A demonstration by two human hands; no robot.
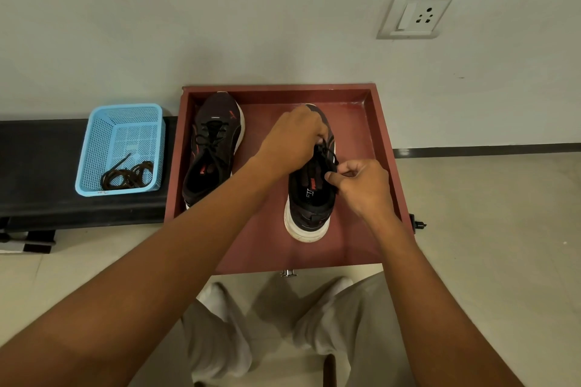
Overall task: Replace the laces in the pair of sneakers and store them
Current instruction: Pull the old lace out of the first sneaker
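Two black sneakers with white soles stand in a red-brown drawer (382, 141), toes toward the wall. The left sneaker (213, 148) is laced with a black lace and stands untouched. Over the right sneaker (309, 198), my left hand (292, 141) covers the upper eyelets and pinches the black lace (328, 151). My right hand (361, 185) pinches the lace at the shoe's right side near the collar. The lace's path under my fingers is hidden.
A light blue mesh basket (125, 122) holding a coil of dark laces (129, 176) sits on a black bench (37, 166) left of the drawer. A wall socket (418, 12) is up right. My knees in pale trousers (276, 324) are below the drawer.
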